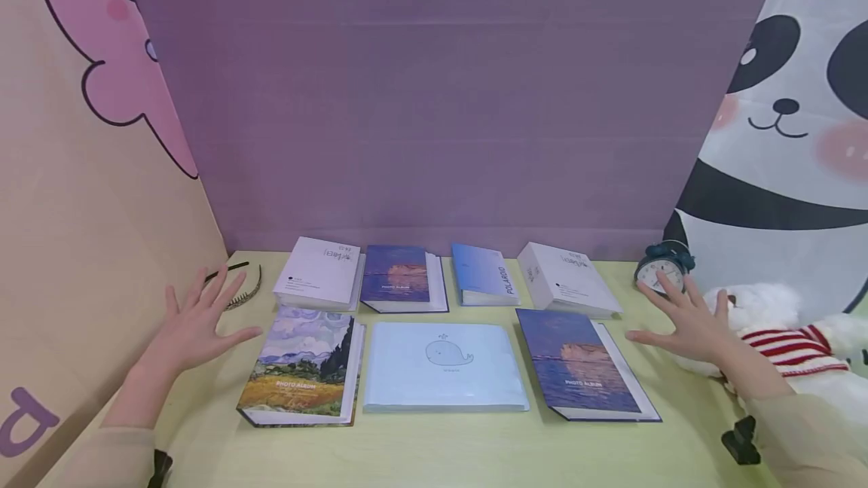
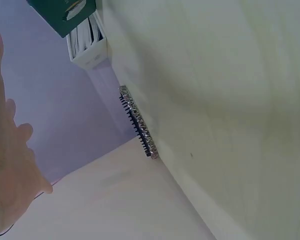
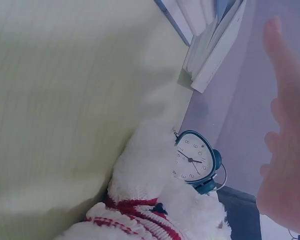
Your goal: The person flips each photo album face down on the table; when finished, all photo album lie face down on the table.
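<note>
Fingers spread, my left hand [image 1: 192, 330] hovers over the table's left side and holds nothing. Beside it lie a photo album with a landscape painting on its cover [image 1: 298, 367] and a dark, beaded headband [image 2: 138, 122]. My right hand [image 1: 698, 326], also spread and holding nothing, is above the right side, near an alarm clock [image 3: 195, 157] and a photo album with a sea-and-cliff cover [image 1: 583, 364]. Between them lies a pale blue album with a whale drawing [image 1: 444, 367]. The back row has two white albums [image 1: 322, 269] [image 1: 570, 277], another sea-cover album [image 1: 396, 277] and a blue Polaroid album [image 1: 483, 273].
A white plush toy in a red-striped sweater [image 1: 790, 349] lies at the right edge of the table [image 1: 434, 450]. A purple backdrop [image 1: 434, 96] rises behind the back row. Printed cloths stand at the left [image 1: 102, 194] and right [image 1: 780, 179].
</note>
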The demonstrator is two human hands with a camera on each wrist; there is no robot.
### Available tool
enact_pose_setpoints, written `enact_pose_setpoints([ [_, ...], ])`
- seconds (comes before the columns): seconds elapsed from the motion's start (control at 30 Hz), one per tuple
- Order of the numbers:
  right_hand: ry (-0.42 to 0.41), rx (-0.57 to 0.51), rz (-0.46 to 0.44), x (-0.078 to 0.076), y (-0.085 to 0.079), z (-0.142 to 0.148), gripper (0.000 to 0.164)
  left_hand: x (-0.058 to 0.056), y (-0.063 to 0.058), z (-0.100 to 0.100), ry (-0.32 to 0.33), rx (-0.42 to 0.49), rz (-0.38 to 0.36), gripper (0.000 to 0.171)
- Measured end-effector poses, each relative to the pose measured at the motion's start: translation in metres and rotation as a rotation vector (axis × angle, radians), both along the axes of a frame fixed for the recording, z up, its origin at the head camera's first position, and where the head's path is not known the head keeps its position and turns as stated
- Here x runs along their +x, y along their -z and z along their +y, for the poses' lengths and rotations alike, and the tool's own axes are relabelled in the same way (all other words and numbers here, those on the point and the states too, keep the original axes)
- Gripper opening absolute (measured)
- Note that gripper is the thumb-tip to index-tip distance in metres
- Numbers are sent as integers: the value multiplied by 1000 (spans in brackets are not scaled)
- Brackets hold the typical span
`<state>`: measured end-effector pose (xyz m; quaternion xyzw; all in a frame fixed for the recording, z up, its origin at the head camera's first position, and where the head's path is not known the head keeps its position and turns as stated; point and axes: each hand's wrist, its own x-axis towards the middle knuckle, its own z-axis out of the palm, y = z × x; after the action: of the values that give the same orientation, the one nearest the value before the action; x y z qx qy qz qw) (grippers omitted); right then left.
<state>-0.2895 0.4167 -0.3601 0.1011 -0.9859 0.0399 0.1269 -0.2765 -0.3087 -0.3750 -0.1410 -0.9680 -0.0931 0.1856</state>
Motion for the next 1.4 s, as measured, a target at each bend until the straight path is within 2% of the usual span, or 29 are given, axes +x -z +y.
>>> enact_pose_setpoints([
  [0.3, -39, -30, -61, -7, -11, 1, 97, -1, -17, 11, 17, 43, -15, 83],
  [0.5, -110, -100, -74, -10, -19, -4, 81, -7, -23, 20, 23, 88, -27, 77],
  [0.67, -144, -90, -17, -15, -20, -8, 65, -14, -25, 35, 28, 147, -68, 68],
  [0.8, -153, -83, 15, -21, -18, -12, 56, -20, -29, 51, 45, 198, -106, 63],
  [1.03, -145, -131, 36, -27, -12, -25, 52, -31, -34, 82, 90, 256, -119, 57],
  [1.13, -147, -147, 60, -30, -10, -30, 50, -36, -36, 97, 128, 297, -134, 56],
  [1.3, -142, -174, 55, -31, -10, -38, 50, -45, -35, 125, 192, 353, -163, 51],
  [1.4, -137, -189, 46, -33, -10, -41, 51, -51, -33, 146, 219, 349, -192, 50],
])
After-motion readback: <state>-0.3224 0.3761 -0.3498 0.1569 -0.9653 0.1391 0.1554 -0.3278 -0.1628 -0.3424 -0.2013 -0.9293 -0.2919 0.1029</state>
